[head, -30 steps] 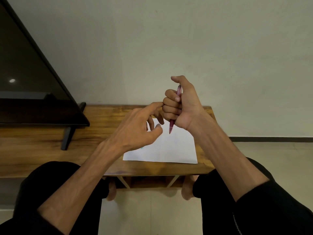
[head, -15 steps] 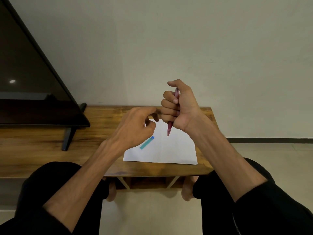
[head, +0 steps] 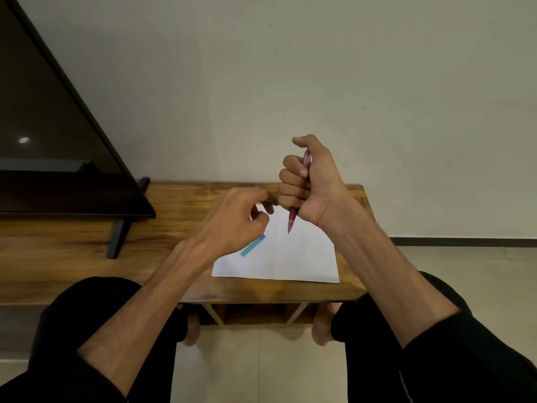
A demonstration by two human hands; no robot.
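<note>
Hands hover close together above the grained wooden table (head: pixel 87 257); the left hand (head: pixel 232 222) hangs with fingers loosely curled, nothing visible in them, its fingertips almost meeting the other fist; just beneath it a slim teal cap (head: pixel 253 245) lies flat on the smooth white paper (head: pixel 290 263), likely parked where it cannot roll off; to its right, the right hand (head: pixel 312 184) fists round a translucent red pen (head: pixel 292 221), upright, bare point down, probably awaiting a regrip for writing.
</note>
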